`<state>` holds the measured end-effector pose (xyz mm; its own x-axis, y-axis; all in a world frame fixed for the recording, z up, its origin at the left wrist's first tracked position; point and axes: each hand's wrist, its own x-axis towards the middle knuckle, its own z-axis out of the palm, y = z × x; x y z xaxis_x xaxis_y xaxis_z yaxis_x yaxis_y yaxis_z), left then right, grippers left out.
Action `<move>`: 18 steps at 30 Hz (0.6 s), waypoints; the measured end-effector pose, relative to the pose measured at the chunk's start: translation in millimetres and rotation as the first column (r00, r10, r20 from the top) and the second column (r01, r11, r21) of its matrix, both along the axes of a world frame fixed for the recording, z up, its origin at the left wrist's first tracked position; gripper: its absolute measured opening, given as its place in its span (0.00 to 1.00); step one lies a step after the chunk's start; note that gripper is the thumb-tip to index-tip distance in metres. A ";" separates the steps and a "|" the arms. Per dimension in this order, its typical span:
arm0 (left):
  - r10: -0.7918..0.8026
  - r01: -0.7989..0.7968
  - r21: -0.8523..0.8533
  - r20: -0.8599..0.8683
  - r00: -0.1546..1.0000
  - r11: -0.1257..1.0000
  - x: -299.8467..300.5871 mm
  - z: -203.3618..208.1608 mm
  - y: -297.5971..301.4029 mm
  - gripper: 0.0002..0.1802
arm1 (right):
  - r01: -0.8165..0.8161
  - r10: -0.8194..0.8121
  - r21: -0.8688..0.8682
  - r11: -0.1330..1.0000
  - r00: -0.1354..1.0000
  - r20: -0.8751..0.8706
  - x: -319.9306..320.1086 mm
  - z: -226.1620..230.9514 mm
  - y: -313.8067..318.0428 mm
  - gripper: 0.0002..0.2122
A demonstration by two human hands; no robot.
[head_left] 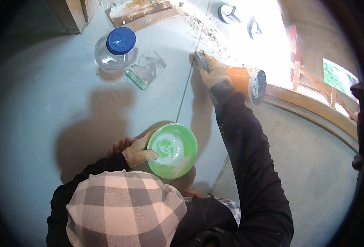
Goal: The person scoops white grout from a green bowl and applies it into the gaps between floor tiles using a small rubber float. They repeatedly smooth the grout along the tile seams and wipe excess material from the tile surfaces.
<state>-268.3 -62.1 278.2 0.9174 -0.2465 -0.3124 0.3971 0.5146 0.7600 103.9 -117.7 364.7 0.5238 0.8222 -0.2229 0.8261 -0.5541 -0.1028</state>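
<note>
My left hand [138, 154], in a cream knit glove, is closed on the rim of a green plastic bowl [193, 142], its thumb inside the edge. White paste [171, 150] is smeared over the inside of the bowl. My right arm reaches forward; the right hand [214, 73], also gloved, is closed around a narrow grey flat-bladed tool [201, 60] that looks like a putty knife. That tool's tip is close to a dark seam in the floor. Just right of this hand, an orange bucket [238, 79] lies on its side, its whitish-smeared end facing right.
A clear jar with a blue lid [121, 41] stands ahead on the left. Beside it lies a flat, paste-smeared spreader [145, 69] with a green edge. Farther away are a stained board [143, 14] and sandals [228, 14]. A wooden sill [309, 108] runs along the right.
</note>
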 end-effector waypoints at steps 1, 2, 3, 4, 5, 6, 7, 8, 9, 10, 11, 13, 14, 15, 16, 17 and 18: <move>-0.003 0.003 0.005 -0.002 1.000 1.000 0.3 0.4 0.6 0.37 | -0.099 0.093 0.082 0.992 0.993 0.071 -5.8 -2.6 -0.3 0.25; -0.003 0.003 0.007 -0.002 1.000 1.000 1.2 1.2 1.6 0.37 | -0.091 0.097 -0.058 0.994 0.990 0.106 -12.3 -4.2 -2.2 0.26; 0.003 -0.003 0.004 0.000 1.000 1.000 2.0 1.4 3.2 0.37 | -0.126 0.147 -0.134 0.983 0.976 0.163 -19.3 -5.0 -6.0 0.26; 0.001 -0.001 0.006 -0.003 1.000 1.000 3.2 2.0 4.4 0.37 | -0.168 0.212 -0.224 0.960 0.958 0.192 -23.9 -5.2 -8.8 0.27; 0.001 -0.001 0.011 -0.004 1.000 1.000 5.3 1.8 6.6 0.37 | -0.163 0.227 -0.289 0.943 0.953 0.202 -28.0 -1.2 -15.3 0.28; -0.002 0.002 0.014 -0.002 1.000 1.000 7.3 1.8 8.5 0.37 | -0.192 0.269 -0.322 0.927 0.939 0.214 -27.5 1.1 -16.6 0.28; -0.012 0.012 0.035 -0.012 1.000 0.999 9.8 1.3 10.5 0.37 | -0.201 0.294 -0.396 0.896 0.937 0.187 -25.8 9.7 -21.9 0.28; 0.007 -0.005 0.085 -0.012 1.000 0.996 11.7 1.2 14.6 0.37 | -0.211 0.314 -0.439 0.873 0.933 0.175 -20.3 12.3 -15.7 0.28; -0.038 0.043 0.090 -0.049 0.998 0.995 12.9 1.2 15.3 0.37 | -0.231 0.331 -0.494 0.838 0.936 0.124 -12.7 23.9 -16.2 0.27; -0.061 0.071 0.112 -0.091 0.994 0.991 13.8 -0.3 16.4 0.38 | -0.219 0.296 -0.472 0.854 0.951 0.094 -2.3 31.2 -9.6 0.24; -0.080 0.100 0.150 -0.133 0.988 0.984 13.8 -1.6 15.9 0.40 | -0.220 0.275 -0.418 0.882 0.958 0.077 7.4 38.8 -2.1 0.22; -0.066 0.081 0.118 -0.124 0.990 0.990 12.5 -5.9 13.3 0.40 | -0.014 0.013 -0.177 0.984 1.000 -0.010 18.5 47.2 16.5 0.17; -0.050 0.062 0.099 -0.116 0.992 0.993 11.7 -8.7 11.4 0.40 | 0.057 -0.069 -0.075 0.996 0.983 -0.167 23.9 51.9 26.8 0.20; -0.029 0.036 0.075 -0.103 0.994 0.997 11.7 -11.6 9.0 0.40 | 0.142 -0.170 -0.186 0.972 0.974 -0.148 29.0 48.7 43.0 0.17; -0.008 0.013 0.054 -0.095 0.995 0.998 11.6 -14.6 6.8 0.40 | 0.122 -0.164 -0.210 0.970 0.967 -0.195 33.8 45.8 58.7 0.15; 0.014 -0.011 0.036 -0.088 0.996 0.999 12.7 -17.4 4.2 0.40 | 0.077 -0.110 -0.255 0.964 0.987 -0.117 34.4 42.0 67.5 0.14; 0.047 -0.048 -0.012 -0.092 0.995 0.999 13.9 -19.3 1.5 0.41 | -0.004 -0.015 -0.271 0.963 0.997 -0.070 34.0 38.2 73.6 0.14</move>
<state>-254.4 -60.5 258.9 0.8959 -0.2083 -0.3923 0.4394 0.5453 0.7139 137.9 -44.1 402.9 0.5034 0.7232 -0.4729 0.8188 -0.5740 -0.0062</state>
